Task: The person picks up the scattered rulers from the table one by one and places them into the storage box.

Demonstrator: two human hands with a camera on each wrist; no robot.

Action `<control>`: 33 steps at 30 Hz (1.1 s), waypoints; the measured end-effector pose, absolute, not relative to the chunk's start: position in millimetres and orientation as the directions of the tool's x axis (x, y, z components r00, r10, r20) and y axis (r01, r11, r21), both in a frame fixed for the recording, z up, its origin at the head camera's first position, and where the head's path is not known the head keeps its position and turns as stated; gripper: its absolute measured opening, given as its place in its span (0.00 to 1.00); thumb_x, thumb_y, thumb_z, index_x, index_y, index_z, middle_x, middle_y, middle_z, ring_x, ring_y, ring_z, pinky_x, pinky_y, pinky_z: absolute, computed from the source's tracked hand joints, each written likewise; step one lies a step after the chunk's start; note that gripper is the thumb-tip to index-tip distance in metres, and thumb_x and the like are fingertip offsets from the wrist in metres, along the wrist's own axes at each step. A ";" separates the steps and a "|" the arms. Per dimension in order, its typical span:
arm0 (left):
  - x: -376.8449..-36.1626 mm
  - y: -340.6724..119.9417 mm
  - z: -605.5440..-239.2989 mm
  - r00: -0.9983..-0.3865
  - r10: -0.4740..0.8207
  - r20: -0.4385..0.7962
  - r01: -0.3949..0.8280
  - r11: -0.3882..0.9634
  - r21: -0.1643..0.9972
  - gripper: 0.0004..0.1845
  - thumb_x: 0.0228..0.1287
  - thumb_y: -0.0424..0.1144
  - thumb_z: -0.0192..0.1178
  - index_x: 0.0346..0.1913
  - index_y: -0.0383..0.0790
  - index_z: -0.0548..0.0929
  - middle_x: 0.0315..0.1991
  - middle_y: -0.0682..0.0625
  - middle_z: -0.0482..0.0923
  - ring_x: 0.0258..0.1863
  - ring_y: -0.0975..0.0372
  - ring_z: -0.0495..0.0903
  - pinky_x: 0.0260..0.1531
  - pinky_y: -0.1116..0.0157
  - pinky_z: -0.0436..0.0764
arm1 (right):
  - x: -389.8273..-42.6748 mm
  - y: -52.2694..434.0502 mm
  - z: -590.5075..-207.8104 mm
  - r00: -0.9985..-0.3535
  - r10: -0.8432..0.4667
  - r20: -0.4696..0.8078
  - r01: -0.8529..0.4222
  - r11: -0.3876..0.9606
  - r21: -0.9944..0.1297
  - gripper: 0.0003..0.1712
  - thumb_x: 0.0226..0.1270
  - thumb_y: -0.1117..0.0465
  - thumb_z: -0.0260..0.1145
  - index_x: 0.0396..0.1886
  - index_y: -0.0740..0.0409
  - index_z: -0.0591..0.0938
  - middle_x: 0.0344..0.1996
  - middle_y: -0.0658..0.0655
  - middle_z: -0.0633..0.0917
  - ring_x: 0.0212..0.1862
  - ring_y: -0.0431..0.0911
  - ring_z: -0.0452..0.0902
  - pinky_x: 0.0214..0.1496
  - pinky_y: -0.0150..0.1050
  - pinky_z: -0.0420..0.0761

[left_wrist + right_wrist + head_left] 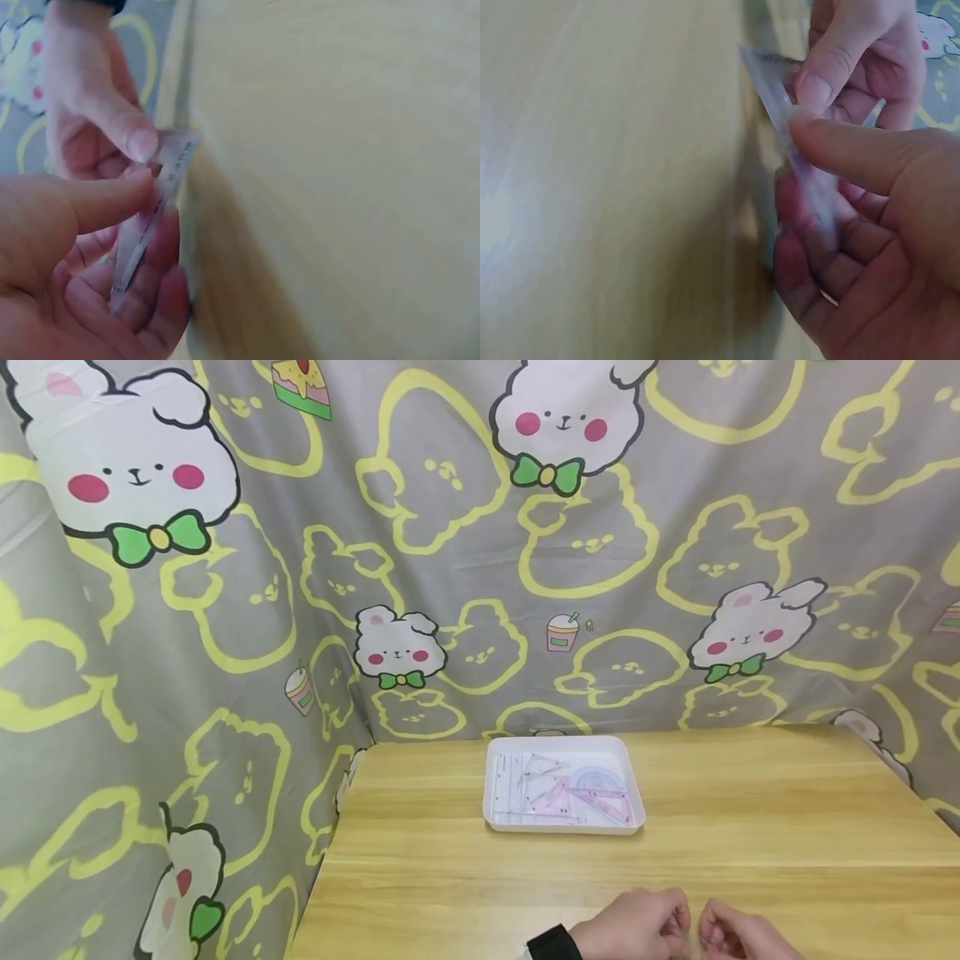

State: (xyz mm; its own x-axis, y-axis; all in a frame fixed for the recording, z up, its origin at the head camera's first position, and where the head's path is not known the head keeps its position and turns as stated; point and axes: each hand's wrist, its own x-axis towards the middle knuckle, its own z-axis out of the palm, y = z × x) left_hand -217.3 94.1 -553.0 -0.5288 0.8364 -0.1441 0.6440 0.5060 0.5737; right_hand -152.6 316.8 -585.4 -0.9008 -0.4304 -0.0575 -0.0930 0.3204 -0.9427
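Note:
Low in the head view, my left hand (632, 925) and right hand (744, 932) meet close together over the table's near part. Between them they hold a clear plastic set square (177, 159), with dark scale marks along one edge. In the left wrist view, the left thumb and fingers pinch its middle and lower part, and the right thumb lies on its wider end. The right wrist view shows the set square (769, 79) tilted, pinched by both thumbs against curled fingers. Fingers hide part of it.
A white tray (562, 829) stands toward the table's back edge, holding clear rulers, several set squares (551, 795) and a bluish protractor (597, 779). Wood-grain table (420, 877) surrounds it. A grey patterned curtain (465, 577) hangs behind and along the left side.

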 end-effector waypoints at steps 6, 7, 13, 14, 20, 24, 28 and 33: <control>-238.0 77.5 -540.9 -0.627 0.779 0.006 0.520 0.414 0.747 0.06 0.68 0.40 0.72 0.41 0.47 0.83 0.30 0.67 0.84 0.27 0.86 0.74 0.31 0.83 0.75 | -163.5 308.5 -567.1 -0.900 -0.400 0.173 -0.317 0.328 -0.890 0.07 0.72 0.75 0.64 0.44 0.62 0.78 0.31 0.47 0.86 0.33 0.35 0.82 0.30 0.34 0.81; -242.5 75.2 -538.6 -0.653 0.757 0.015 0.461 0.382 0.801 0.06 0.67 0.38 0.72 0.41 0.46 0.83 0.30 0.65 0.86 0.27 0.84 0.76 0.30 0.81 0.77 | -166.6 306.5 -561.8 -0.913 -0.367 0.176 -0.310 0.346 -0.886 0.07 0.72 0.74 0.64 0.45 0.62 0.79 0.32 0.48 0.86 0.34 0.36 0.83 0.32 0.34 0.82; -271.3 60.5 -520.7 -0.774 0.633 0.007 0.075 0.081 0.994 0.10 0.67 0.28 0.68 0.48 0.33 0.80 0.33 0.52 0.89 0.26 0.68 0.86 0.32 0.64 0.88 | -196.1 281.3 -532.3 -0.924 -0.102 0.369 -0.370 0.485 -0.792 0.10 0.64 0.76 0.71 0.43 0.64 0.83 0.31 0.50 0.88 0.31 0.36 0.84 0.33 0.31 0.84; -276.8 58.1 -518.0 -0.793 0.609 0.006 0.043 0.045 0.998 0.11 0.67 0.27 0.68 0.48 0.32 0.80 0.33 0.50 0.89 0.26 0.66 0.87 0.33 0.62 0.89 | -202.9 276.3 -527.2 -0.915 -0.070 0.397 -0.375 0.508 -0.775 0.11 0.63 0.75 0.72 0.43 0.63 0.84 0.31 0.50 0.88 0.31 0.35 0.84 0.32 0.31 0.83; -313.3 46.1 -506.9 -0.891 0.453 -0.024 -0.059 -0.064 0.996 0.13 0.62 0.23 0.69 0.47 0.33 0.79 0.30 0.47 0.86 0.25 0.63 0.85 0.36 0.55 0.89 | -247.0 253.8 -503.2 -0.885 -0.038 0.464 -0.384 0.624 -0.681 0.12 0.59 0.69 0.78 0.42 0.60 0.87 0.33 0.51 0.90 0.32 0.34 0.81 0.34 0.32 0.83; -329.6 40.9 -507.5 -0.919 0.388 -0.065 -0.094 -0.055 0.994 0.14 0.62 0.24 0.71 0.45 0.36 0.78 0.28 0.48 0.84 0.23 0.63 0.85 0.32 0.60 0.89 | -264.9 246.9 -501.8 -0.839 -0.130 0.528 -0.436 0.742 -0.509 0.20 0.50 0.61 0.85 0.42 0.57 0.87 0.38 0.50 0.89 0.38 0.42 0.83 0.39 0.41 0.85; -340.4 38.9 -513.3 -0.926 0.367 -0.083 -0.104 -0.039 0.994 0.15 0.63 0.26 0.72 0.45 0.37 0.76 0.29 0.48 0.86 0.22 0.63 0.86 0.33 0.61 0.89 | -276.6 243.4 -504.2 -0.776 -0.233 0.586 -0.492 0.805 -0.331 0.28 0.41 0.54 0.88 0.42 0.57 0.87 0.41 0.54 0.88 0.45 0.53 0.84 0.46 0.53 0.84; -350.0 36.4 -517.8 -0.941 0.330 -0.083 -0.095 -0.021 0.995 0.15 0.63 0.27 0.72 0.45 0.37 0.75 0.29 0.46 0.87 0.23 0.61 0.87 0.32 0.61 0.89 | -290.7 236.2 -508.1 -0.730 -0.315 0.607 -0.536 0.815 -0.221 0.32 0.40 0.50 0.88 0.44 0.61 0.87 0.41 0.58 0.88 0.44 0.57 0.84 0.46 0.57 0.82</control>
State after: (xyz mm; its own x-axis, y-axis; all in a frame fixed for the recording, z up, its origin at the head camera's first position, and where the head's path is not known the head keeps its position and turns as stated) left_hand -350.0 36.4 -517.8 -0.9405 0.3296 -0.0827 -0.0948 -0.0209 0.9953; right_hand -290.7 236.2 -508.1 -0.7297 -0.3150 0.6069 -0.5357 0.8150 -0.2210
